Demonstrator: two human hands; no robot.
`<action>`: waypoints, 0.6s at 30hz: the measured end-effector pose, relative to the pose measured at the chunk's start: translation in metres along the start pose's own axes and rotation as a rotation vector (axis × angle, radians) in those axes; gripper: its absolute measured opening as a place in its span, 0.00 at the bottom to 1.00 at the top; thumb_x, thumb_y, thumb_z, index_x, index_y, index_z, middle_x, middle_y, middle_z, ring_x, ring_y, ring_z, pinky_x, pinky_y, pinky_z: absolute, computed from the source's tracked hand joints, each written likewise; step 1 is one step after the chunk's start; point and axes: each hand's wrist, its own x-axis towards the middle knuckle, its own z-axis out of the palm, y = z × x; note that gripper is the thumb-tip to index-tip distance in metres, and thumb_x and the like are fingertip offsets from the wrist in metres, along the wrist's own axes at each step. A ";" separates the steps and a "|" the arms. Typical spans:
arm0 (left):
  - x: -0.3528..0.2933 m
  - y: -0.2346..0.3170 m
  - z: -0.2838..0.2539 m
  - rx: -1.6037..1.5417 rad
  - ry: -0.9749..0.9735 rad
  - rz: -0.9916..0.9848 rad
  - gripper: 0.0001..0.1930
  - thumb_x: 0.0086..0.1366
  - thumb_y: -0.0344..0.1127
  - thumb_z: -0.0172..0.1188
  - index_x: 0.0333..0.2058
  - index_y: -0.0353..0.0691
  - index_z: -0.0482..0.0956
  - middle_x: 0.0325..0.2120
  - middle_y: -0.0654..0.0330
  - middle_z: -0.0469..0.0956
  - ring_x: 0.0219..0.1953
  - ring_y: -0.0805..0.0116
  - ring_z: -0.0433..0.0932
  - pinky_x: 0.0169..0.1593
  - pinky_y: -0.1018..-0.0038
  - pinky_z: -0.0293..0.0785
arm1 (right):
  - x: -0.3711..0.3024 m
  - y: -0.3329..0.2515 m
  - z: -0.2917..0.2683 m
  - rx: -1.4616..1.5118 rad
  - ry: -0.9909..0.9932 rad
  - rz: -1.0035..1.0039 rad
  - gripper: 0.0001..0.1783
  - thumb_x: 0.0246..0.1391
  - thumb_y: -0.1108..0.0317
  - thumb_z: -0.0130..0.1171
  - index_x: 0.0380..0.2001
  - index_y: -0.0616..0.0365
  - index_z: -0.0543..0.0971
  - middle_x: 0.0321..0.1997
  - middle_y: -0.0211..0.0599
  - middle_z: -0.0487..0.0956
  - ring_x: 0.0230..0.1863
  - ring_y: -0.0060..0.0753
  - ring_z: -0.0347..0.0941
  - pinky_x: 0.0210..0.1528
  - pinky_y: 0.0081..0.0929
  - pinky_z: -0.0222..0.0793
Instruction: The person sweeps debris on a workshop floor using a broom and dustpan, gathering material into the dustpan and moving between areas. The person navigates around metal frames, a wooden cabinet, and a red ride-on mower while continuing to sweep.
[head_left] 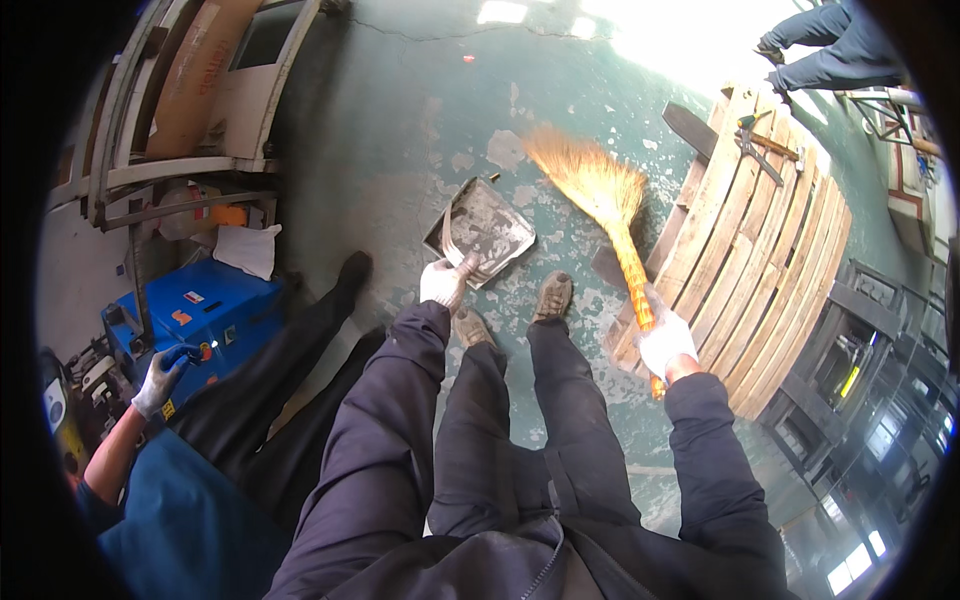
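Patchy green floor (390, 130), dustpan (500, 230) perhaps dusty inside

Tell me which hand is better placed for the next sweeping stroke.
Right, most likely: the right hand grips the broom, while the left hand is occupied holding the dustpan.
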 end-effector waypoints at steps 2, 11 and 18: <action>-0.007 -0.002 0.002 -0.019 0.021 -0.015 0.33 0.71 0.61 0.80 0.37 0.26 0.88 0.29 0.57 0.86 0.32 0.69 0.80 0.39 0.66 0.77 | 0.000 0.009 0.009 0.007 0.011 -0.020 0.46 0.65 0.62 0.69 0.85 0.41 0.68 0.61 0.63 0.88 0.65 0.66 0.85 0.67 0.45 0.80; -0.038 -0.006 -0.033 0.933 0.122 0.439 0.27 0.76 0.61 0.63 0.37 0.42 0.95 0.33 0.50 0.92 0.37 0.51 0.92 0.46 0.53 0.87 | -0.027 0.067 0.021 0.138 -0.091 -0.173 0.33 0.71 0.58 0.68 0.75 0.51 0.75 0.57 0.53 0.88 0.55 0.54 0.88 0.58 0.50 0.84; -0.146 0.104 -0.055 0.062 0.134 0.044 0.33 0.67 0.71 0.74 0.48 0.43 0.96 0.39 0.50 0.93 0.43 0.53 0.91 0.54 0.59 0.83 | -0.001 0.126 0.004 0.310 -0.312 0.046 0.44 0.64 0.70 0.72 0.82 0.50 0.72 0.54 0.50 0.89 0.51 0.55 0.87 0.54 0.48 0.83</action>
